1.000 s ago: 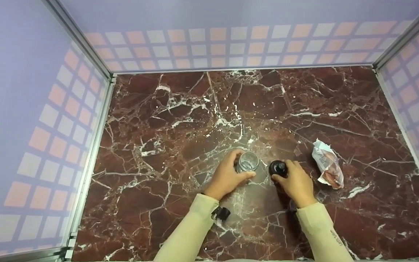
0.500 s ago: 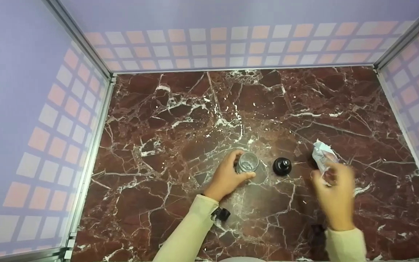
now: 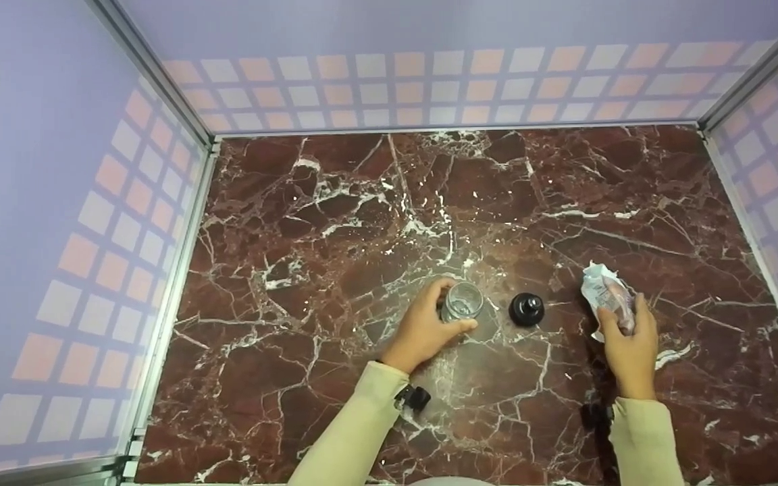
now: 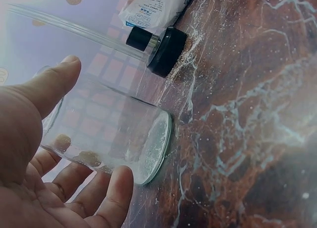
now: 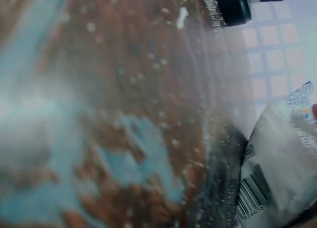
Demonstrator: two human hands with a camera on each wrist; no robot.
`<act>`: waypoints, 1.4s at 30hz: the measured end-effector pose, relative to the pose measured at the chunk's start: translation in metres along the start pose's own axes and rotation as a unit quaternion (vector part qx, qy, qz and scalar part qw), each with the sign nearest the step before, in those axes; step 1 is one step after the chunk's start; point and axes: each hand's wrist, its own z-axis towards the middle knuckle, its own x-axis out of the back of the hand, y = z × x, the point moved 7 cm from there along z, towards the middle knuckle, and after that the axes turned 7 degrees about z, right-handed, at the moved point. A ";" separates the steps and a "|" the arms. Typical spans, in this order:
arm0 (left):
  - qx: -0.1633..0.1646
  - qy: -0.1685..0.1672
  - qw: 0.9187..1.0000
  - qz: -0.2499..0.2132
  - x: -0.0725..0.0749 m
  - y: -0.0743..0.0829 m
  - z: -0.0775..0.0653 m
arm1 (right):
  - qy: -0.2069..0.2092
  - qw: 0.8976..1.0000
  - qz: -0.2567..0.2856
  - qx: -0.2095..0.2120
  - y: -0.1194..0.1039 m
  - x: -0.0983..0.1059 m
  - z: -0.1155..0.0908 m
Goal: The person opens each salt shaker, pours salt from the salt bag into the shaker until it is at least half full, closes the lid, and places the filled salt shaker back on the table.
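At lower right of the head view, a crumpled white-and-pink plastic packet [image 3: 598, 291] is grasped between the thumb and fingers of the right hand [image 3: 632, 352]; light, soft and easily squashed, by its look, and best pinched gently mid-body. At lower centre, a clear glass jar [image 3: 463, 302] is gripped round its sides by the left hand [image 3: 426, 325]: stiff, probably slippery, breakable. Between them, the direct low path is obstructed by a black round knobbed lid [image 3: 527, 309].

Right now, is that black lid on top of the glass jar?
No, the black lid stands on the marble-patterned table beside the glass jar, with a gap between them.
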 end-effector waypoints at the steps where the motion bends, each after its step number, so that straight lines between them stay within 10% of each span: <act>1: -0.001 0.000 1.000 0.001 -0.001 0.000 0.000 | 0.007 1.000 -0.001 0.002 0.000 0.001 0.000; 32: -0.023 0.008 1.000 -0.017 -0.002 -0.001 0.001 | 0.025 0.999 0.028 -0.036 0.002 0.008 -0.020; 42: -0.026 0.014 0.999 -0.013 -0.004 -0.001 0.000 | -0.021 0.988 0.127 -0.081 -0.019 0.007 -0.043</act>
